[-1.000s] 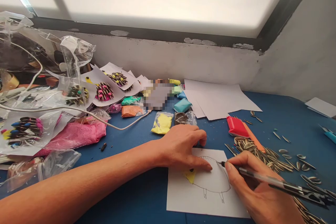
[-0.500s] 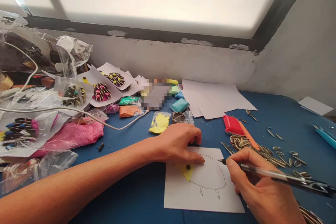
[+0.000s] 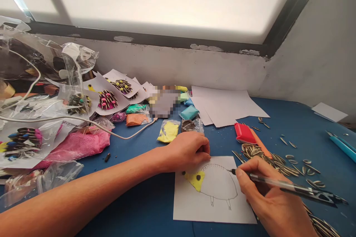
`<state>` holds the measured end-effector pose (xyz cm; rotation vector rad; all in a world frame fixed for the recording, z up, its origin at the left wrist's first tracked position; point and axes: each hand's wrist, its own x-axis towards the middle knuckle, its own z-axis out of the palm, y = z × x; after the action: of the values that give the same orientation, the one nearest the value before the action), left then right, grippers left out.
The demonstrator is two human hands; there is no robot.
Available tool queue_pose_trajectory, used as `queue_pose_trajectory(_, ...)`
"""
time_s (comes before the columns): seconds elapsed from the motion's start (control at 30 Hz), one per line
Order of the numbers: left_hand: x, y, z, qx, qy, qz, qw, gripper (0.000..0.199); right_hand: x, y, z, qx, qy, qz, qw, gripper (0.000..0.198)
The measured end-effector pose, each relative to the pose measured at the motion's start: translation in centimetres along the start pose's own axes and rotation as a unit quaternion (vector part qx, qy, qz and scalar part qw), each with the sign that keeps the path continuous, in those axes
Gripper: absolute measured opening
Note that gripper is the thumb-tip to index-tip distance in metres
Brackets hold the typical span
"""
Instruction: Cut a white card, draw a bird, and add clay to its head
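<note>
My right hand grips a pen, its tip at the upper right of a hedgehog outline drawn on a white paper sheet. Short marks run along the top of the outline, and two small legs hang below it. At its left, a yellow clay head has a dark eye and a dark nose. My left hand rests over the sheet's upper left edge, its fingers curled and closed, with nothing visible in them.
Sunflower seeds lie right of the sheet beside a red clay packet. Yellow clay and other packets stand behind my left hand. White papers lie at the back. Finished seed hedgehogs, plastic and a cable fill the left.
My left hand has drawn back and up from the drawing, uncovering the yellow head and the outline's top. The pen tip has stayed near the outline's upper right.
</note>
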<state>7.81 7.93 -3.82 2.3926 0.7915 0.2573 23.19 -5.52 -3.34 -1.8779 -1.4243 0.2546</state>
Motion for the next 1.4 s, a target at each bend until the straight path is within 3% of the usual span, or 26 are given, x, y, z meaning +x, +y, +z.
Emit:
queue_pose_trajectory(0.7, -0.24, -0.77, -0.17, -0.017, -0.001, 0.028, 0.999, 0.005, -0.18, 0.32, 0.5, 0.01, -0.006, -0.002, 1.0, 0.023)
queue_pose_trajectory(0.87, -0.62, -0.72, -0.1, -0.036, 0.027, 0.058, 0.997, 0.024, -0.16, 0.23, 0.59, 0.006, -0.003, -0.007, 1.0, 0.023)
queue_pose_trajectory(1.03, -0.76, -0.24, 0.05, -0.003, 0.006, 0.071, 0.997, 0.051, -0.06, 0.61, 0.64, 0.033, -0.011, -0.009, 0.999, 0.022)
queue_pose_trajectory(1.4, -0.7, -0.1, 0.07, 0.048, -0.019, 0.09, 0.995, 0.049, -0.13, 0.59, 0.76, 0.042, -0.011, -0.003, 0.999, 0.02)
